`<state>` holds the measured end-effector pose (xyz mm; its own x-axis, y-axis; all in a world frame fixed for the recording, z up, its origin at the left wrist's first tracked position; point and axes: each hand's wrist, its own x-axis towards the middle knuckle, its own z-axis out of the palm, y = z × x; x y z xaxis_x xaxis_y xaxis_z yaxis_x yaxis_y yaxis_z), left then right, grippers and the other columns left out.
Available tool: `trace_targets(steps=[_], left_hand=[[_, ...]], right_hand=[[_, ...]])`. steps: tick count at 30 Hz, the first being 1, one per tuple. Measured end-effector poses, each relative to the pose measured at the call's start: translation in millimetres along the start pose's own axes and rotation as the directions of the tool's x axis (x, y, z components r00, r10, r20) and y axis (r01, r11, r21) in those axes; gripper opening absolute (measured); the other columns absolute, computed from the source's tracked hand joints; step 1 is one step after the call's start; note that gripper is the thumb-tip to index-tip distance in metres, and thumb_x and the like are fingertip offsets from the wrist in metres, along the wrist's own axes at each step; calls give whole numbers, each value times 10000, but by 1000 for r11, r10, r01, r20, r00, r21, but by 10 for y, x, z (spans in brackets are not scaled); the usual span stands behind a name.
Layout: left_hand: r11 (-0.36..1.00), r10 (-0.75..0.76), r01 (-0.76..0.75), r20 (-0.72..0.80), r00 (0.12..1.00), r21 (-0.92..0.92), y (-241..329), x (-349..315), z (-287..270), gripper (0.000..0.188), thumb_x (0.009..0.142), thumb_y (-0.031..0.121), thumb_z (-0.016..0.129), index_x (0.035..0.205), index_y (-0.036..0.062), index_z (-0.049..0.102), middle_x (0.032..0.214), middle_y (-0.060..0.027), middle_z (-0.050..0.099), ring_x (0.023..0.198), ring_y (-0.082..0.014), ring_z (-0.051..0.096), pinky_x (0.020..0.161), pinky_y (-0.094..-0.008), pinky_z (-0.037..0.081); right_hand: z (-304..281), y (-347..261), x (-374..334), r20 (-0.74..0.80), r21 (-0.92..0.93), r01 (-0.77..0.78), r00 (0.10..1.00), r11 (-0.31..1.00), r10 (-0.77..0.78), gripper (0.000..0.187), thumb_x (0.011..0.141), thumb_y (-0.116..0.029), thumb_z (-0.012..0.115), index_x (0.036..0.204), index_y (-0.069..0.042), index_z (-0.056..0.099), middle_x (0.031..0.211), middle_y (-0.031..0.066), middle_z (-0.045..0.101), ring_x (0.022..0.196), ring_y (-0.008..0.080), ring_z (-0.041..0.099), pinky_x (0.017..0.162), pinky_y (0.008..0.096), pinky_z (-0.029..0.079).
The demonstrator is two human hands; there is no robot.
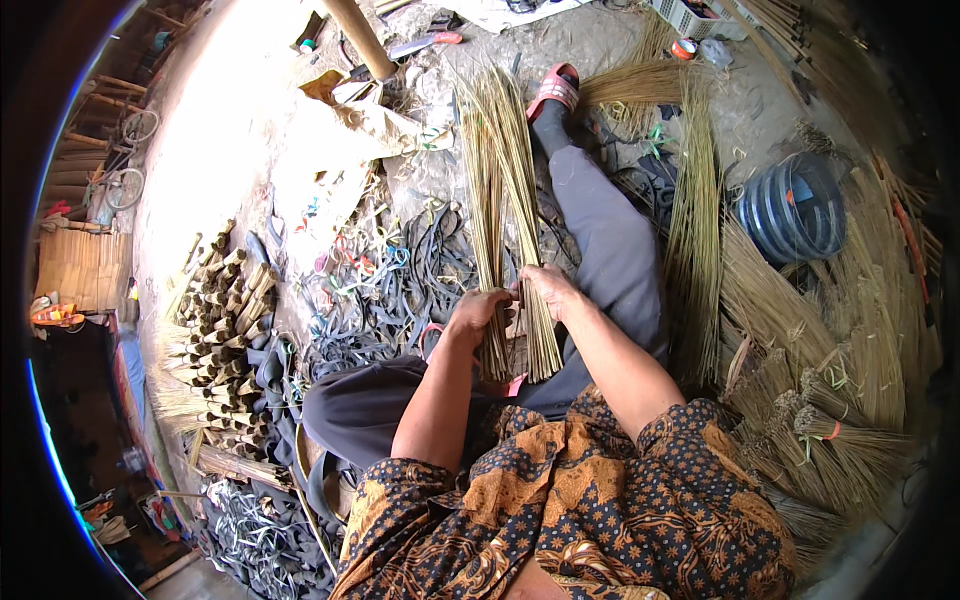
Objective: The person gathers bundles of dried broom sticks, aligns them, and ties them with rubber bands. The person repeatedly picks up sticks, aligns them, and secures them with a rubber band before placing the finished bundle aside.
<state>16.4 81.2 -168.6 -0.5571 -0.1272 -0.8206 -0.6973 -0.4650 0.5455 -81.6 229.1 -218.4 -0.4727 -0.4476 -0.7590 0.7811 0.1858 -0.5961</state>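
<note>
Two bundles of long, thin, straw-coloured broom sticks stand side by side over my lap, their loose tips fanning away from me. My left hand is closed round the left bundle near its thicker ends. Close beside it, my right hand grips the right bundle low down, with the fingers partly hidden behind the sticks. The bundles overlap toward the far tips and spread apart at the near ends. More long sticks lie just right of my outstretched leg.
Black rubber strips litter the ground left of the bundles. A stack of short tied bundles lies farther left. A wooden post rises at the far side. At the right sit a blue translucent plastic container and heaps of sticks.
</note>
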Motion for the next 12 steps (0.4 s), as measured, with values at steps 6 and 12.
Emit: trace_targets(steps=[6, 12], left_hand=[[997, 5, 1, 75, 997, -83, -12, 137, -14, 419, 991, 455, 710, 1124, 57, 713, 894, -55, 713, 688, -169, 667, 602, -354, 561], [997, 65, -57, 173, 983, -49, -133, 200, -20, 481, 916, 333, 817, 1216, -23, 695, 1011, -165, 766, 766, -282, 757, 633, -426, 652]], right_hand=[[45, -165, -27, 52, 36, 87, 995, 996, -89, 209, 956, -246, 698, 1024, -48, 690, 897, 124, 712, 753, 228, 684, 664, 424, 594], [-135, -22, 254, 194, -129, -29, 980, 991, 53, 834, 868, -435, 804, 1520, -41, 464, 1564, 275, 445, 1458, 361, 407, 1127, 728, 311]])
